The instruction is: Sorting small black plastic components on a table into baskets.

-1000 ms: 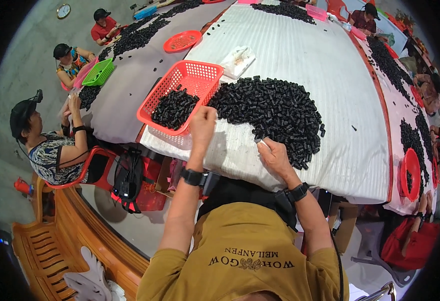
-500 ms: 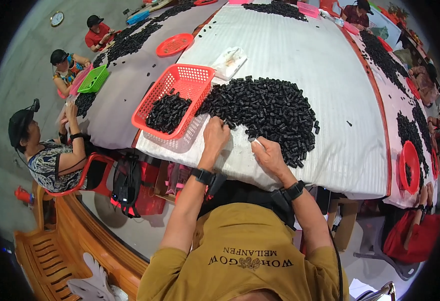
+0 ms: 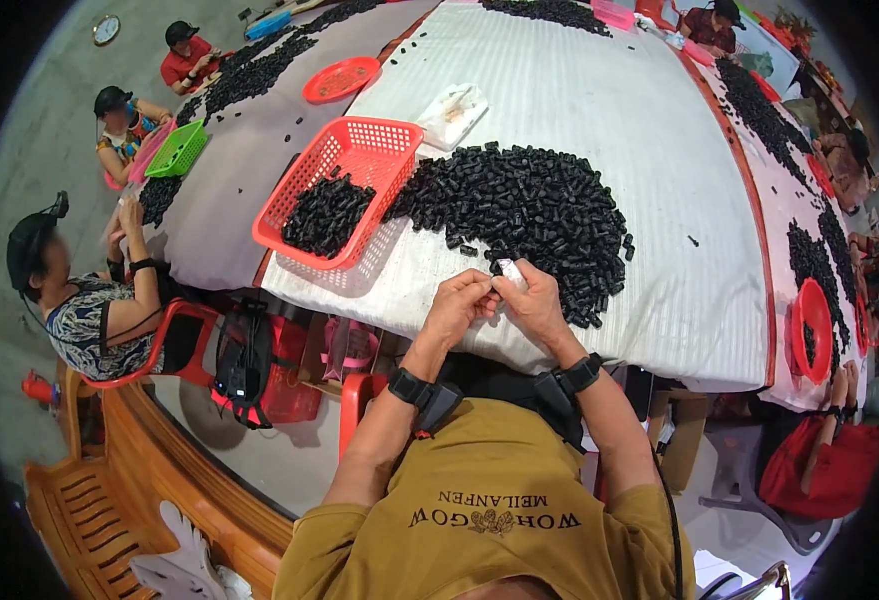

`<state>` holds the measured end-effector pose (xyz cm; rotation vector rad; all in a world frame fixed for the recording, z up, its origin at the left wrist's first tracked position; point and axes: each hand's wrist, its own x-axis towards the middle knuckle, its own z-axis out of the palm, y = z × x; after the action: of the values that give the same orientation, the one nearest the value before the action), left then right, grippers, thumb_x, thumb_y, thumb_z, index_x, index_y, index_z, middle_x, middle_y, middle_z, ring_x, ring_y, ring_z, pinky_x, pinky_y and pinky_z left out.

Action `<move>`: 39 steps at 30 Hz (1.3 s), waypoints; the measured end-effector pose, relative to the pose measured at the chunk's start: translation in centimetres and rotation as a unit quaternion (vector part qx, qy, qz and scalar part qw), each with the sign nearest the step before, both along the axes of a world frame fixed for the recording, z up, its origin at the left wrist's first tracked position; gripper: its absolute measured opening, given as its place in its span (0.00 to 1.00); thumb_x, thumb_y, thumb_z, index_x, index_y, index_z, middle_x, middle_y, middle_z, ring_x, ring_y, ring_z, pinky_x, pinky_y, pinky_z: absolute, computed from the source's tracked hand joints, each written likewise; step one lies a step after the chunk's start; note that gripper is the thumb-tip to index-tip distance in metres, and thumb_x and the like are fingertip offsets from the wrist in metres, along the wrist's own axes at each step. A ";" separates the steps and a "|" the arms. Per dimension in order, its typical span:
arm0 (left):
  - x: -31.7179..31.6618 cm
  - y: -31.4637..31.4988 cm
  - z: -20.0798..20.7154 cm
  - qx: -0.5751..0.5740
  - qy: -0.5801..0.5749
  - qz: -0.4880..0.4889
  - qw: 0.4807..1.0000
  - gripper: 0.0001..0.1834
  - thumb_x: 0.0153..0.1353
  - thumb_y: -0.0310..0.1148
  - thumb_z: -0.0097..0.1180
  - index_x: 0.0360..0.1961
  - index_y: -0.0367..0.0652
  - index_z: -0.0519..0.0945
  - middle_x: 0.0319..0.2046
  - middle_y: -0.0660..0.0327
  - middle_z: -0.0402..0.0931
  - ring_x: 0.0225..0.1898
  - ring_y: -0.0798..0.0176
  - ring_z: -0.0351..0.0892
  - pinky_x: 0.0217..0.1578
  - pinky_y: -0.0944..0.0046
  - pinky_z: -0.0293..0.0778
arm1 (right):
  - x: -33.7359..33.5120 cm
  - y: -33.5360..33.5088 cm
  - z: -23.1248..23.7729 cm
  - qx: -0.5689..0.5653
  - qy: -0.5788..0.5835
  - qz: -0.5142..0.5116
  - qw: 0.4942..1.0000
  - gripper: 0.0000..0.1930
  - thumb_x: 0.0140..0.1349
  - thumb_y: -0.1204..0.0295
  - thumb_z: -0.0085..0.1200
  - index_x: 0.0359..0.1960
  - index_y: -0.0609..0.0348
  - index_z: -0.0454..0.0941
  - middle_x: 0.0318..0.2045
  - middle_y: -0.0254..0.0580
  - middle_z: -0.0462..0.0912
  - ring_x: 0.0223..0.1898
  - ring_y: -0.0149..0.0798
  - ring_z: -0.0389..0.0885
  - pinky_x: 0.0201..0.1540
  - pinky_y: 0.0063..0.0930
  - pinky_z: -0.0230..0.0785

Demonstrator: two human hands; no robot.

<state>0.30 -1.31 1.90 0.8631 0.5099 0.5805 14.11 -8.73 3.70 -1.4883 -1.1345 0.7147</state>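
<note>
Over the table's near edge, my left hand [image 3: 459,306] and my right hand [image 3: 532,302] meet, fingertips almost touching. Both are closed in a pinch. A small white, shiny thing [image 3: 510,271] shows at my right thumb and forefinger; whether it is held or wrapped round the thumb I cannot tell. What my left fingers pinch is hidden. Just beyond them spreads a large pile of short black cylindrical pieces [image 3: 539,205]. To its left a red perforated basket [image 3: 391,150] holds more black pieces [image 3: 327,215] in its near part.
A white tray [image 3: 456,114] lies behind the pile on the white tablecloth [image 3: 694,300]. A red round lid [image 3: 341,80] and green basket [image 3: 178,150] are farther left. A co-worker [image 3: 69,290] sits at left; others work farther off. A red basket [image 3: 810,330] stands at right.
My left hand has left the pile's near edge and come right and down to my right hand. My right hand has shifted slightly toward the pile. The view has tilted a little.
</note>
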 end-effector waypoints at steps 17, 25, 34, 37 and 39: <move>-1.0 1.2 -1.0 -0.025 -0.033 -0.079 0.996 0.11 0.61 0.35 0.51 0.36 0.36 0.75 0.25 0.64 0.74 0.22 0.74 0.70 0.26 0.72 0.71 | -0.1 0.5 -1.0 0.033 -0.030 -0.007 0.999 0.15 0.54 0.63 0.57 0.23 0.64 0.71 0.16 0.37 0.74 0.19 0.24 0.69 0.21 0.23 0.63; -1.3 0.9 -1.0 -0.035 -0.087 -0.068 0.993 0.13 0.60 0.36 0.52 0.34 0.35 0.75 0.24 0.64 0.73 0.22 0.74 0.69 0.24 0.74 0.69 | 0.3 0.2 -0.8 -0.005 0.021 -0.001 1.000 0.15 0.58 0.64 0.51 0.22 0.63 0.70 0.12 0.35 0.70 0.16 0.23 0.66 0.19 0.23 0.60; -1.3 1.1 -1.7 -0.069 -0.135 -0.052 0.987 0.12 0.61 0.35 0.51 0.32 0.35 0.74 0.24 0.61 0.74 0.23 0.70 0.70 0.25 0.72 0.69 | 0.0 0.0 -0.6 0.024 -0.104 0.042 0.993 0.15 0.59 0.63 0.48 0.23 0.64 0.71 0.14 0.50 0.68 0.15 0.38 0.66 0.21 0.30 0.61; -1.3 1.1 -1.9 -0.073 -0.141 -0.054 0.986 0.12 0.61 0.35 0.51 0.31 0.35 0.74 0.24 0.61 0.74 0.23 0.70 0.70 0.24 0.72 0.69 | 0.2 0.2 -0.7 0.016 -0.121 0.045 0.992 0.15 0.59 0.63 0.48 0.23 0.64 0.71 0.14 0.51 0.69 0.15 0.42 0.66 0.21 0.31 0.60; -1.2 1.2 -1.9 -0.075 -0.141 -0.054 0.986 0.12 0.61 0.35 0.51 0.31 0.35 0.74 0.24 0.61 0.74 0.22 0.70 0.70 0.24 0.72 0.69 | 0.3 0.2 -0.5 0.008 -0.140 0.051 0.989 0.16 0.59 0.63 0.48 0.23 0.65 0.70 0.14 0.52 0.68 0.15 0.42 0.66 0.21 0.32 0.60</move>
<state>-0.95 -0.16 -0.04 0.6491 0.2442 0.5461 14.38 -8.49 3.24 -1.5589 -1.4337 0.5764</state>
